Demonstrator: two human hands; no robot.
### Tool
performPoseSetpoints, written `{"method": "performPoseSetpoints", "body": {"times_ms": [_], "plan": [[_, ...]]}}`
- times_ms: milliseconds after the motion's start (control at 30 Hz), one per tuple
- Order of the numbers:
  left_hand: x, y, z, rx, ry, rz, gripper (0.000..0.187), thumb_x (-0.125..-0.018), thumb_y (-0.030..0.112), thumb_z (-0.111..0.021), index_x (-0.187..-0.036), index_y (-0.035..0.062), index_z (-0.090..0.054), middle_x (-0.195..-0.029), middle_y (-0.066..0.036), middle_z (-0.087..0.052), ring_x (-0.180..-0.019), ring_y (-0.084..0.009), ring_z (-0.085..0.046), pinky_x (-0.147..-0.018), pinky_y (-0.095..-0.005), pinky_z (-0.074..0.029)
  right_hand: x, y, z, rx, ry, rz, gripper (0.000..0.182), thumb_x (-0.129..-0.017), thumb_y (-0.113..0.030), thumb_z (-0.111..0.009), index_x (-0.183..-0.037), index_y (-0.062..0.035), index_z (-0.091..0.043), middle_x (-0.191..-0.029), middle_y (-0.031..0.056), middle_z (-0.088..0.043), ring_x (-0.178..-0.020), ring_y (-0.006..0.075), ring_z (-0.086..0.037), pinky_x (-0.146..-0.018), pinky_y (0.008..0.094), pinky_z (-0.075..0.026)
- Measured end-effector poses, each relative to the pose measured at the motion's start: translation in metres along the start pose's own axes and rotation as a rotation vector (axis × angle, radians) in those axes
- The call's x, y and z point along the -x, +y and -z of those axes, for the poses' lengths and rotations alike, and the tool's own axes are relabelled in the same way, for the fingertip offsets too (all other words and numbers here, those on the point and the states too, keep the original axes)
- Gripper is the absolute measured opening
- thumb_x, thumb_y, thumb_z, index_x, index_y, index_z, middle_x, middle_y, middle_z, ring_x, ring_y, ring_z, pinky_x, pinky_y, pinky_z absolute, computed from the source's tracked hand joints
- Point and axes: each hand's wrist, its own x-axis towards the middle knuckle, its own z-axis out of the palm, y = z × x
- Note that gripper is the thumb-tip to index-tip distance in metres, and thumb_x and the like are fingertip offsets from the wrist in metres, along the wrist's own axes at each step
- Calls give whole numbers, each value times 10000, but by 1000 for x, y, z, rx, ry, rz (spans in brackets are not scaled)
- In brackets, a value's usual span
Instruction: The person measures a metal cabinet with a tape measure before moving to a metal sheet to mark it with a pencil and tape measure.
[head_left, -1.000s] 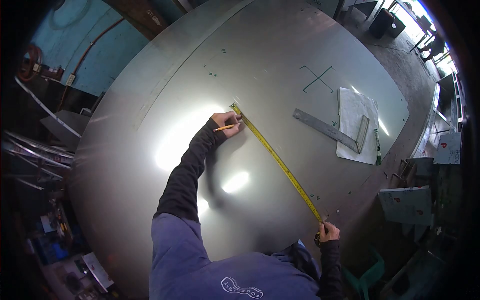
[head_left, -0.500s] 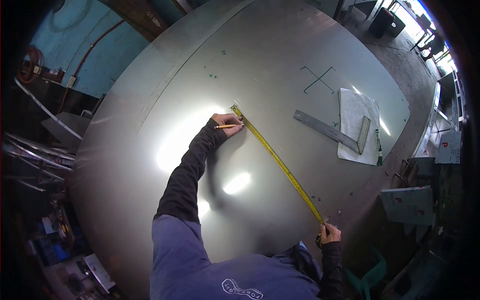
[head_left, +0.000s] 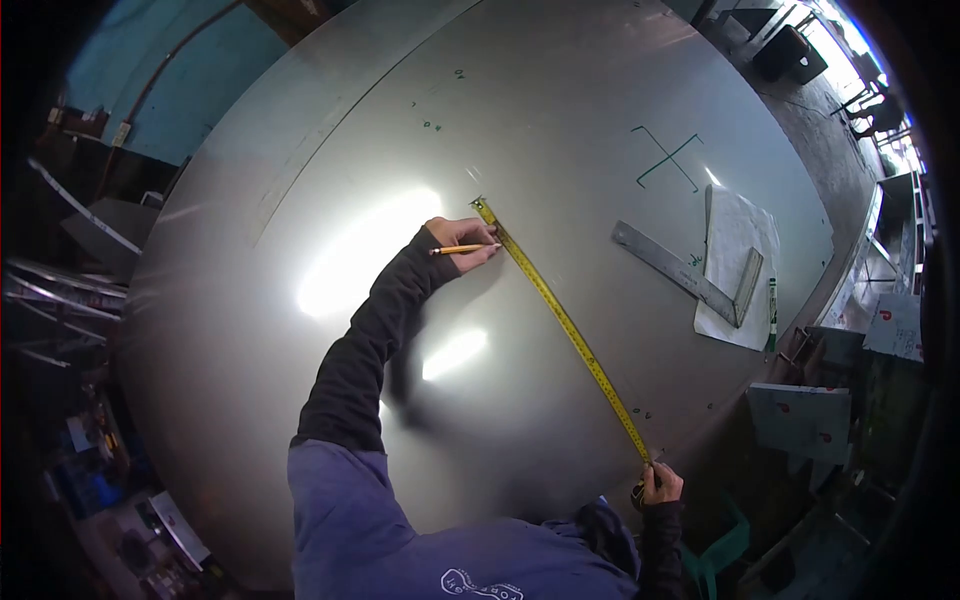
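Observation:
A large shiny metal sheet (head_left: pixel 540 120) lies before me. Across it runs the yellow blade of a tape measure (head_left: pixel 565 322), slanting from its hooked end at the upper left down to the lower right. My left hand (head_left: pixel 456 236) is closed on a wooden pencil (head_left: pixel 465 248), its tip at the blade's edge a little below the hook; the fingers rest by the blade. At the sheet's near edge, my right hand (head_left: pixel 665 484) grips the tape's dark case, which is partly hidden by the fingers.
To the right, a metal try square (head_left: pixel 680 276) lies partly over a white paper (head_left: pixel 745 220), with a green marker (head_left: pixel 772 315) alongside. Green drawn lines (head_left: pixel 667 158) mark the sheet. Film-covered panels (head_left: pixel 800 420) and a green stool (head_left: pixel 722 550) stand beyond its right edge.
My view has shifted slightly, so the square and paper appear farther right and lower. The pencil tip sits slightly farther from the tape's hook. Both hands keep their holds.

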Motion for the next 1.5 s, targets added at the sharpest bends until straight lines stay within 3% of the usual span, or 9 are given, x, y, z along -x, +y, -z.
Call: {"method": "performPoseSetpoints", "body": {"times_ms": [200, 267, 533, 700, 767, 1000, 1067, 1167, 1500], "plan": [[-2, -10, -2, -14, -33, 32, 70, -792, 71, -700, -842, 39, -663, -899, -83, -723, -1047, -187, -649, -908, -287, -525, -2, -4, 3, -3, -43, -14, 104, -816, -49, -596, -769, 35, -634, -640, 141, -596, -550, 281, -609, -524, 344, -463], [-2, -14, -3, -81, -12, -5, 129, -780, 185, -715, -839, 84, -662, -885, -81, -721, -900, -180, -699, -813, -284, -556, -2, 0, 4, 5, -72, -29, 89, -805, -38, -603, -802, 41, -643, -669, 152, -611, -581, 297, -625, -546, 349, -482], [-2, -10, -3, -73, 12, -41, 129, -779, 181, -719, -836, 83, -656, -901, -79, -720, -922, -178, -693, -823, -291, -556, -1, 4, 3, 7, -93, -39, 93, -789, -23, -611, -831, 49, -653, -693, 166, -627, -613, 318, -643, -573, 357, -507], [-3, -1, -1, -80, -1, -3, 128, -778, 172, -720, -840, 79, -657, -913, -84, -719, -936, -185, -690, -832, -291, -555, -2, 3, 1, -17, -36, 8, 109, -820, -43, -590, -758, 43, -617, -638, 142, -584, -563, 284, -606, -535, 340, -458], [-3, 5, 0, -96, -20, 40, 88, -782, 95, -712, -843, 60, -659, -869, -64, -722, -1028, -182, -659, -886, -286, -538, -1, 4, 1, -29, -43, 0, 110, -821, -40, -585, -755, 43, -616, -638, 139, -588, -562, 280, -609, -534, 340, -459], [-8, 14, 4, -101, -45, -3, 90, -776, 108, -702, -840, 58, -663, -849, -70, -721, -1001, -187, -671, -867, -292, -545, 0, 8, -1, -28, -32, 14, 100, -818, -30, -581, -772, 46, -627, -649, 140, -608, -570, 274, -621, -537, 342, -471], [-13, 45, 11, -524, -265, 128, 102, -771, 145, -690, -815, 60, -653, -829, -68, -718, -961, -200, -685, -843, -308, -554, 0, 5, -1, -30, -26, 21, 99, -816, -32, -582, -779, 47, -630, -651, 143, -608, -571, 277, -622, -540, 344, -474], [-10, 24, 8, -368, -102, -17, 113, -766, 168, -680, -802, 70, -638, -824, -65, -716, -933, -206, -693, -829, -321, -557, -2, 3, 1, -19, -12, 35, 99, -812, -37, -586, -791, 49, -633, -655, 147, -607, -574, 286, -622, -544, 348, -477], [-7, 5, -2, -248, -33, 27, 97, -792, 147, -677, -827, 74, -624, -888, -57, -719, -963, -210, -685, -862, -307, -547, -1, 0, 1, -26, -21, 0, 100, -813, -45, -586, -800, 40, -636, -666, 156, -602, -589, 306, -620, -557, 352, -477]]}}
